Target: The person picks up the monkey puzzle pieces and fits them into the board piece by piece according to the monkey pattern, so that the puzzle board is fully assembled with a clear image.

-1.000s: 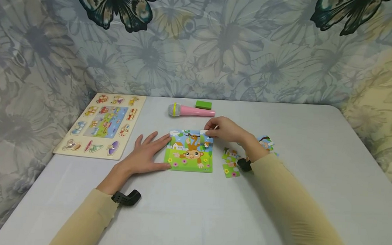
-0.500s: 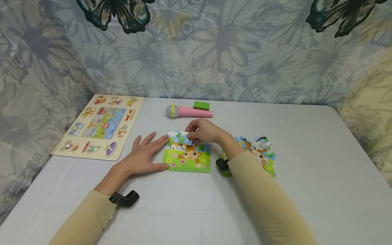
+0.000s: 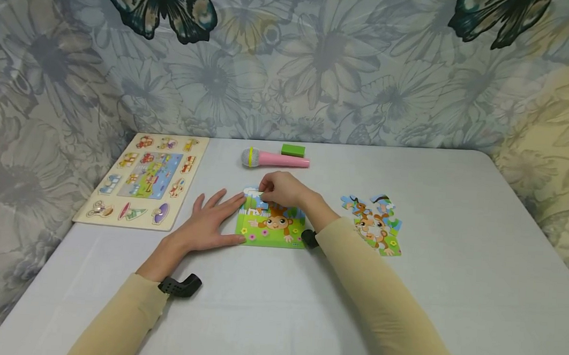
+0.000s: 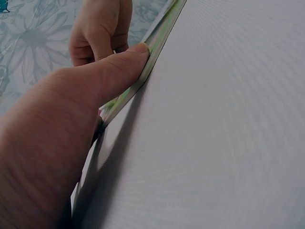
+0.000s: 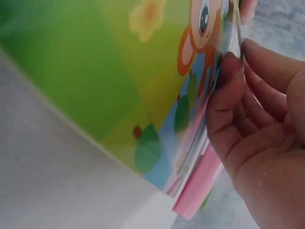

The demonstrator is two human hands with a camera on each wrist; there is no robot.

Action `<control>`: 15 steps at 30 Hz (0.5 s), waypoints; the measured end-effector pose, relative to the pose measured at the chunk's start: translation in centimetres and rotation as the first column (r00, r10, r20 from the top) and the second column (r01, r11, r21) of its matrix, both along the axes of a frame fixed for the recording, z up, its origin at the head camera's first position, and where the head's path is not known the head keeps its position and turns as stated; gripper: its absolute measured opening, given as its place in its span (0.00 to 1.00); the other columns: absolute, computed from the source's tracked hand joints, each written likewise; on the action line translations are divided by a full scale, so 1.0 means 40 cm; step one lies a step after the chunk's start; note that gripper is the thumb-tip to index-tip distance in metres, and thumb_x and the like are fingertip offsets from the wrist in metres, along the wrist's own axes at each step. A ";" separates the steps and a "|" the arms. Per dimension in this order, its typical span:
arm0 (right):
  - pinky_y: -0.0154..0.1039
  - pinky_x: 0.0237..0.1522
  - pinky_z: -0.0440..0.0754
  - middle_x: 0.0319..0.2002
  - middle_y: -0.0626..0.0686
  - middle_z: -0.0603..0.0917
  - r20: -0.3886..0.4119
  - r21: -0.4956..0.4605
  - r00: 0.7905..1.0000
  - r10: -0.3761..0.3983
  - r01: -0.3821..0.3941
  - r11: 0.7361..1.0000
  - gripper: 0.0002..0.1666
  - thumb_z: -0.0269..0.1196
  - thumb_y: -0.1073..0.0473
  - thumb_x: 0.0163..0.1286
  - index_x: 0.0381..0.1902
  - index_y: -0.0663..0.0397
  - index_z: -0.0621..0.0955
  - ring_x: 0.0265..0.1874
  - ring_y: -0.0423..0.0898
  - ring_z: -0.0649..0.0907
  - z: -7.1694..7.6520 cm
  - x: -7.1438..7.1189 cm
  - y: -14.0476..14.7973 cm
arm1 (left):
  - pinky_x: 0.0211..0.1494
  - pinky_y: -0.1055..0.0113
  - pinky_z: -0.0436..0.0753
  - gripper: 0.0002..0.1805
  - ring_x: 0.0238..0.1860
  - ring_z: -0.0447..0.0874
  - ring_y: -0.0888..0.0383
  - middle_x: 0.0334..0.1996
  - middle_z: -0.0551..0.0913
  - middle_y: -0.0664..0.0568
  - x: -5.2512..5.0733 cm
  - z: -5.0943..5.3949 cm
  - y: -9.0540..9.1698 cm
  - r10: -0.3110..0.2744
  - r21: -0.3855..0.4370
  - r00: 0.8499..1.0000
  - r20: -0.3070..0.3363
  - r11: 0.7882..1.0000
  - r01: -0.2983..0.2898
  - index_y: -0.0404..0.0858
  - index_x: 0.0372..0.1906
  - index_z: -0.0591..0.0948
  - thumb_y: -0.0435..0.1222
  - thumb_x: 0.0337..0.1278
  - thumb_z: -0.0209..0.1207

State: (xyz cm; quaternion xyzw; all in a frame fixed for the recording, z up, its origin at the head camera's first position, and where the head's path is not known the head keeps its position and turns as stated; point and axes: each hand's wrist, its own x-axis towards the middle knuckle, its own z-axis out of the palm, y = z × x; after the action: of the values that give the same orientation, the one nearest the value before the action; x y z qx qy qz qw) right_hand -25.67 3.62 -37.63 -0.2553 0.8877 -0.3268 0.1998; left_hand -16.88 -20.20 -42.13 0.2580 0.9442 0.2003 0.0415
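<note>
A square picture board [image 3: 269,241] with a cartoon monkey lies mid-table. My left hand [image 3: 208,224] is spread at its left side, fingers straight. Its fingertips and thumb touch the board's edge; the left wrist view shows the thumb lying over that edge. My right hand [image 3: 285,189] pinches a blue puzzle piece [image 3: 259,202] over the board's upper left. In the right wrist view the piece appears edge-on between thumb and fingers, so its picture is hidden there. To the right lie several puzzle pieces [image 3: 377,228] with monkey parts, some hidden behind my right forearm.
A pink toy microphone [image 3: 280,160] lies behind the board, with a green block [image 3: 293,150] just beyond it. At the left is a wooden peg-style picture board [image 3: 139,183]. A floral curtain [image 3: 319,67] rises behind the white table [image 3: 258,305].
My right hand has carried the puzzle piece leftward, from the board's upper right corner to its upper left. The left hand stays at the board's left edge.
</note>
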 end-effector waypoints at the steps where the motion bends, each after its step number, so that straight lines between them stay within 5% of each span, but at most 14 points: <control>1: 0.37 0.41 0.79 0.39 0.53 0.83 -0.021 0.010 1.000 0.003 -0.003 1.000 0.08 0.65 0.61 0.73 0.46 0.59 0.82 0.33 0.46 0.79 0.001 -0.001 -0.002 | 0.69 0.29 0.34 0.52 0.79 0.42 0.41 0.79 0.56 0.58 0.000 0.001 0.000 0.000 0.001 1.000 -0.001 1.000 0.000 0.46 0.80 0.60 0.65 0.55 0.62; 6: 0.41 0.52 0.78 0.47 0.54 0.83 -0.064 0.058 0.998 0.029 -0.025 0.998 0.14 0.67 0.60 0.71 0.51 0.59 0.81 0.43 0.48 0.80 0.003 -0.002 0.003 | 0.69 0.30 0.33 0.52 0.79 0.41 0.42 0.79 0.56 0.58 -0.001 0.003 0.000 -0.002 0.007 1.000 0.001 1.000 0.002 0.46 0.80 0.60 0.64 0.56 0.62; 15: 0.40 0.52 0.77 0.47 0.53 0.77 -0.088 0.127 0.985 0.145 -0.133 0.983 0.21 0.70 0.55 0.69 0.55 0.58 0.81 0.43 0.47 0.76 0.005 0.014 0.022 | 0.69 0.29 0.34 0.51 0.79 0.42 0.40 0.79 0.56 0.57 0.003 0.003 0.000 -0.002 0.007 1.000 0.001 1.000 0.002 0.45 0.80 0.60 0.65 0.56 0.62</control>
State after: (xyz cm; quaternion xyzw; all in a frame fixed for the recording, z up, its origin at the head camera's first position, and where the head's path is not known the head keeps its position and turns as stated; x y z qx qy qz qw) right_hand -25.11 4.50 -37.44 -0.3198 0.8945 -0.2449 0.1938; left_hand -16.77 -20.21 -42.00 0.2591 0.9433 0.2035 0.0414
